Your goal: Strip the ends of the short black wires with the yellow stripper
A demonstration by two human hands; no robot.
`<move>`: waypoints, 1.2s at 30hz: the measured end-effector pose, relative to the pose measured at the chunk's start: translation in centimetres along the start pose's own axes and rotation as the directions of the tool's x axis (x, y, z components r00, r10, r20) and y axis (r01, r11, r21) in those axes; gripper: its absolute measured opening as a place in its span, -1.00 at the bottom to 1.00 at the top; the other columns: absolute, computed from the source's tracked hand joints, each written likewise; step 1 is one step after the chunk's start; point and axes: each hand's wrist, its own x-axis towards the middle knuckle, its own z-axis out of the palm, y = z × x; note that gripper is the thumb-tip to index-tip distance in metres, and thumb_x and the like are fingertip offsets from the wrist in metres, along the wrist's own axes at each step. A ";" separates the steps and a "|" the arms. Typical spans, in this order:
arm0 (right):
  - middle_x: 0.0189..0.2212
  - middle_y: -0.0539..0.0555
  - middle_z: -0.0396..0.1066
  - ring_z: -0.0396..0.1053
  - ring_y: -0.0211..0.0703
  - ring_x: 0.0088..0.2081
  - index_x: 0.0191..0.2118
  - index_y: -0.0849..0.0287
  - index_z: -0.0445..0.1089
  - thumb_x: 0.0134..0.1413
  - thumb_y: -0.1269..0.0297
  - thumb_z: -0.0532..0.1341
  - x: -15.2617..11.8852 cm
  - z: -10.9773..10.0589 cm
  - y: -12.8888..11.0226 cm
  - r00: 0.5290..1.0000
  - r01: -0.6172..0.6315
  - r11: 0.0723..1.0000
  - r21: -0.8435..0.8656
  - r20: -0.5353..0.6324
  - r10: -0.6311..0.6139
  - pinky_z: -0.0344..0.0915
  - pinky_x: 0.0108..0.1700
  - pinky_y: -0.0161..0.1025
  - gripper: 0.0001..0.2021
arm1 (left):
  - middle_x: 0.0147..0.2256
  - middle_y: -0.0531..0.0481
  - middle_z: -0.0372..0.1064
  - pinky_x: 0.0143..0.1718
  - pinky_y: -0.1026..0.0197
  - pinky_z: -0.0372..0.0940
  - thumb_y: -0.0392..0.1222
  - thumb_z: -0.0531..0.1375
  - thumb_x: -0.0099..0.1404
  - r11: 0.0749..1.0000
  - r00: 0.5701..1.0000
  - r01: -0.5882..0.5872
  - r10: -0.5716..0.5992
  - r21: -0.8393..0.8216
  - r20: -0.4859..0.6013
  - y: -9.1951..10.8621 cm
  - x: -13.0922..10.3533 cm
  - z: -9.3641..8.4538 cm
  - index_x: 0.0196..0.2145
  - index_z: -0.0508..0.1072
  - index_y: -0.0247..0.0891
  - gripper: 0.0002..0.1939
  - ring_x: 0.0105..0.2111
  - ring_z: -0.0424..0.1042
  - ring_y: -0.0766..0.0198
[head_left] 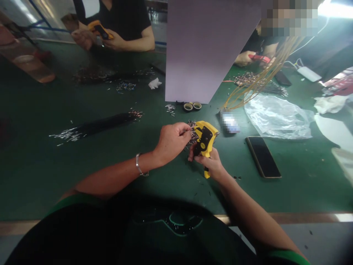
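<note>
My right hand (211, 162) grips a yellow and black wire stripper (205, 138) by its handles, jaws turned up and toward the left. Close beside those jaws, my left hand (175, 141) has thumb and forefinger pinched together; whatever sits between them is too small to name. Behind the fingertips lies a pile of small metal pieces (193, 137), partly hidden by hand and tool. To the left, a bundle of black wires (102, 125) rests on the green table (132, 198), with bare, coppery ends toward the right and silvery ends at the left.
A pale upright panel (204, 51) stands ahead, with two tape rolls (192, 106) at its foot. Rightward lie a phone (264, 157), a clear plastic bag (278, 116) and yellow wires (248, 90). Two co-workers across the table hold an orange tool (100, 30) and a red tool (259, 58).
</note>
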 end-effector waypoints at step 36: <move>-0.45 0.01 0.43 0.37 -0.12 -0.43 -0.26 0.16 0.44 -0.22 0.35 0.31 0.0 0.2 -0.3 1.000 0.017 0.999 0.038 -0.022 -0.016 0.39 -0.26 -0.06 -0.73 | -0.56 0.06 0.42 -0.48 0.25 0.17 -0.31 0.16 0.15 0.999 0.999 0.012 -0.010 0.035 -0.048 0.0 0.1 0.1 -0.48 0.52 -0.26 -0.87 -0.54 0.29 0.37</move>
